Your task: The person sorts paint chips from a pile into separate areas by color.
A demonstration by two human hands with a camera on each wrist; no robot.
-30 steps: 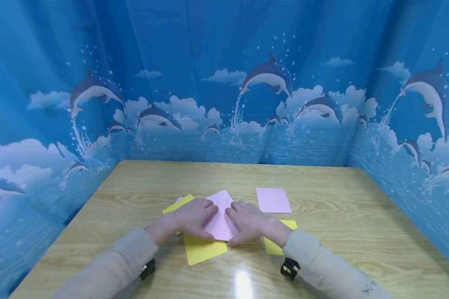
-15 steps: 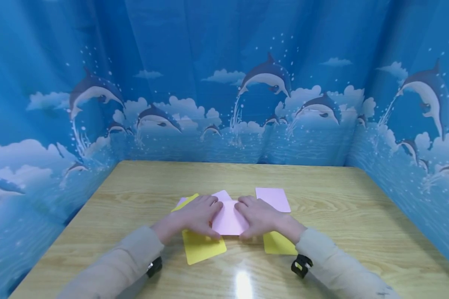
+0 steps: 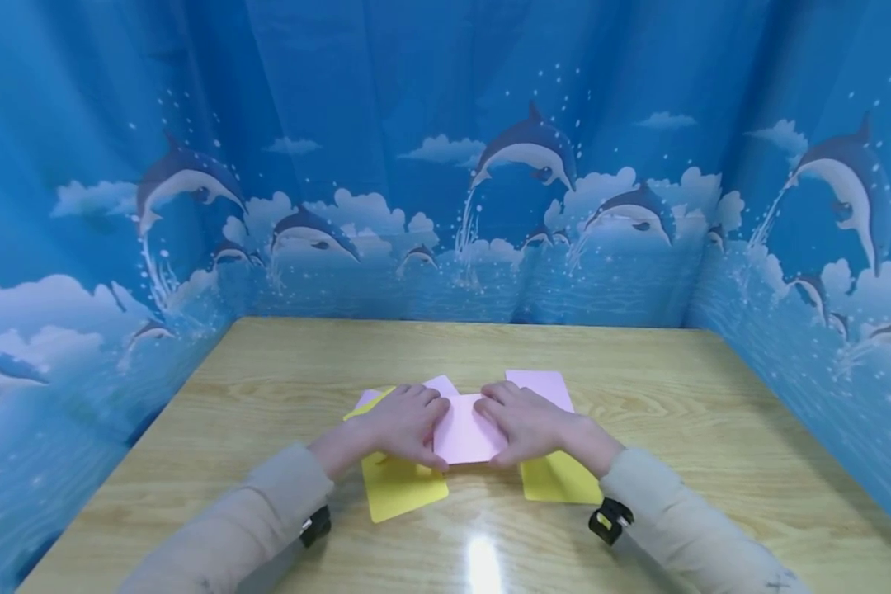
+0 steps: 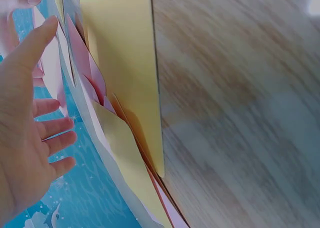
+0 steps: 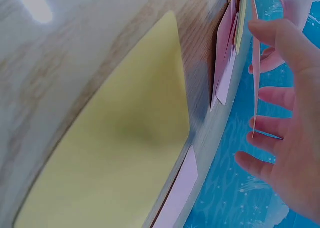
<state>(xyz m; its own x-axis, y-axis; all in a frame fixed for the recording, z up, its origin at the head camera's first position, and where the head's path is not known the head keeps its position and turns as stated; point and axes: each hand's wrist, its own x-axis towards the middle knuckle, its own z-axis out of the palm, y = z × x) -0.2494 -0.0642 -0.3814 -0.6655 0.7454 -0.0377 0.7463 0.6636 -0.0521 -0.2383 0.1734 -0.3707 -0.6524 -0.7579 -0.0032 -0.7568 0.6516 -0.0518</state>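
Observation:
A pink square card (image 3: 469, 433) is held up off the table between my two hands. My left hand (image 3: 408, 425) grips its left edge with thumb and fingers, and my right hand (image 3: 538, 422) grips the right edge. The right wrist view shows the pink card (image 5: 256, 78) almost edge-on, raised from the table. Below my left hand lies a loose, overlapping pile of yellow cards (image 3: 403, 492) and pink cards (image 3: 440, 384). Partly covered by my right hand and forearm, another yellow card (image 3: 557, 481) lies flat.
Behind my right hand lies one more pink card (image 3: 542, 385). The wooden table (image 3: 713, 445) reaches to a blue dolphin-print curtain (image 3: 445, 165) at the back and sides. Both wrists wear small black devices.
The held pink card has come off the pile, turned square to me and moved right with both hands. More of the pile's yellow and pink cards is uncovered.

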